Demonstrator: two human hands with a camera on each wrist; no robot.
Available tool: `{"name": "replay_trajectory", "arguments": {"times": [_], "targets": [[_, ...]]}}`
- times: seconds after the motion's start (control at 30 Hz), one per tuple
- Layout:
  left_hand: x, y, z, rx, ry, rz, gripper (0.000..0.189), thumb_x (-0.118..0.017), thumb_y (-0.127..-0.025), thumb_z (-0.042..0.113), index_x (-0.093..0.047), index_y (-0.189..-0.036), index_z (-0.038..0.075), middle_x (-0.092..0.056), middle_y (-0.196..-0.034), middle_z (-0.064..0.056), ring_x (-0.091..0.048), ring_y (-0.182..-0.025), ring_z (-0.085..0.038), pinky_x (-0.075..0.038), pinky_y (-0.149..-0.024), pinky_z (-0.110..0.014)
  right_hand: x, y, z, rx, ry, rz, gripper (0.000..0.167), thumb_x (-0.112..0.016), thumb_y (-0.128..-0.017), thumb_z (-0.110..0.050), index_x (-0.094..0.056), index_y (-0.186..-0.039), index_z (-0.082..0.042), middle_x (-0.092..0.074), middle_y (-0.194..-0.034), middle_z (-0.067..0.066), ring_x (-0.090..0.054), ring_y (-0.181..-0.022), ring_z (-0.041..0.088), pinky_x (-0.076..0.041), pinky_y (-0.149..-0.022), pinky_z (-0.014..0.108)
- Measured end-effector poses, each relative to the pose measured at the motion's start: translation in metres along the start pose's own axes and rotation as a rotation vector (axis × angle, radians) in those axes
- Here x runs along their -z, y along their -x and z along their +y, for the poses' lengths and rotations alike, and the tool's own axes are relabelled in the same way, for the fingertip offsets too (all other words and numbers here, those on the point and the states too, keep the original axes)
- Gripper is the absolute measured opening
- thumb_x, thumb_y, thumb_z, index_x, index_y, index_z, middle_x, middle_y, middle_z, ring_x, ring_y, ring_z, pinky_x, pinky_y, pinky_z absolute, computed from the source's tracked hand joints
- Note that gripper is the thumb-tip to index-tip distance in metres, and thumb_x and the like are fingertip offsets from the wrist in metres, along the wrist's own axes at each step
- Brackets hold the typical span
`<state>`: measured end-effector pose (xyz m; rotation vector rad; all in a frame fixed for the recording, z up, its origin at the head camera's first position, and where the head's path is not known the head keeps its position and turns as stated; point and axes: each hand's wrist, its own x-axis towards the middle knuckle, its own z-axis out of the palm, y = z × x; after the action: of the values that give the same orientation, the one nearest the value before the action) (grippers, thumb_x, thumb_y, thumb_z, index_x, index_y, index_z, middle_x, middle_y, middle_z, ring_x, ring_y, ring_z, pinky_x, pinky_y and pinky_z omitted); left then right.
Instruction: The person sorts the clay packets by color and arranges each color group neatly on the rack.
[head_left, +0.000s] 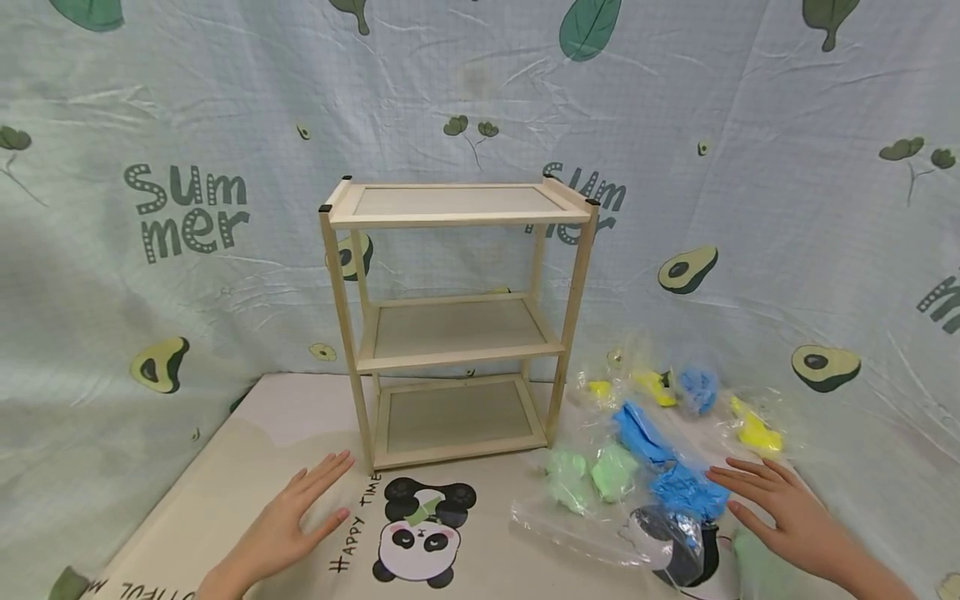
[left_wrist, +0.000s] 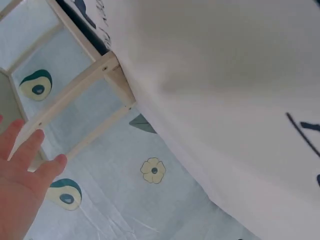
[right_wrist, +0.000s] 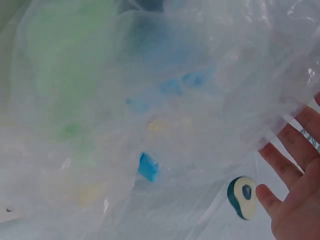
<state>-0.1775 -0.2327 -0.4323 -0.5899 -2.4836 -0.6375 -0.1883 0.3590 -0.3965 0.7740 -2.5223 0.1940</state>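
Observation:
A three-tier wooden shelf rack with black-capped posts stands upright at the middle of the table. My left hand has its fingers extended near the rack's front left foot and holds nothing; the left wrist view shows the same hand with fingers spread in front of the rack's frame. On the right, clear plastic bags lie in a heap with blue, green and yellow crumpled pieces inside. My right hand, fingers straight, is beside the blue bundle. In the right wrist view, clear plastic fills most of the picture beside the fingers.
The white tabletop carries a printed panda and lettering. A pale blue cloth with avocado and leaf prints hangs behind and at the sides. The rack's back reaches close to this cloth.

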Motion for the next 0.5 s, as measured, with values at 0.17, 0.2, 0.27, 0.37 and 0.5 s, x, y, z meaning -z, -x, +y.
{"name": "replay_trajectory", "arguments": {"times": [0.17, 0.2, 0.27, 0.37, 0.5], "targets": [[-0.001, -0.01, -0.006, 0.007, 0.09, 0.073, 0.062, -0.069, -0.075, 0.012, -0.044, -0.131, 0.017, -0.053, -0.125, -0.014, -0.02, -0.121, 0.02, -0.008, -0.098, 0.0, 0.003, 0.012, 0.012, 0.031, 0.004, 0.066, 0.053, -0.072, -0.069, -0.009, -0.056, -0.117, -0.026, -0.058, -0.109, -0.007, -0.023, -0.115, -0.016, 0.003, -0.101, 0.004], [-0.002, -0.013, -0.008, 0.0, 0.11, 0.097, 0.06, -0.069, -0.075, 0.009, -0.045, -0.13, 0.013, -0.054, -0.124, -0.016, -0.023, -0.12, 0.02, -0.012, -0.097, 0.001, 0.004, 0.015, 0.014, 0.028, 0.009, 0.068, 0.055, -0.072, -0.068, -0.008, -0.056, -0.117, -0.027, -0.057, -0.108, -0.007, -0.024, -0.114, -0.016, 0.002, -0.1, 0.004], [-0.004, -0.018, -0.01, -0.02, 0.151, 0.151, 0.056, -0.067, -0.075, 0.003, -0.048, -0.127, 0.007, -0.056, -0.12, -0.019, -0.029, -0.117, 0.019, -0.019, -0.093, 0.002, 0.004, 0.02, 0.017, 0.005, 0.014, 0.063, 0.055, -0.072, -0.068, -0.006, -0.055, -0.117, -0.025, -0.057, -0.107, -0.004, -0.024, -0.112, -0.016, -0.007, -0.106, 0.015], [-0.007, -0.026, -0.014, -0.052, 0.19, 0.232, 0.05, -0.065, -0.074, -0.005, -0.05, -0.122, -0.001, -0.059, -0.113, -0.021, -0.041, -0.112, 0.014, -0.024, -0.092, 0.0, 0.004, 0.028, 0.021, -0.052, 0.022, 0.031, 0.051, -0.069, -0.07, -0.003, -0.055, -0.116, -0.021, -0.055, -0.108, 0.0, -0.025, -0.11, -0.015, -0.027, -0.093, 0.041], [-0.01, -0.035, -0.017, -0.064, 0.217, 0.302, 0.048, -0.061, -0.074, -0.012, -0.05, -0.12, -0.004, -0.061, -0.108, -0.021, -0.052, -0.102, 0.009, -0.03, -0.089, -0.001, 0.003, 0.038, 0.024, -0.123, 0.07, -0.026, 0.05, -0.068, -0.072, -0.005, -0.053, -0.117, -0.019, -0.052, -0.108, 0.005, -0.033, -0.105, -0.001, -0.034, -0.075, 0.044]]}}
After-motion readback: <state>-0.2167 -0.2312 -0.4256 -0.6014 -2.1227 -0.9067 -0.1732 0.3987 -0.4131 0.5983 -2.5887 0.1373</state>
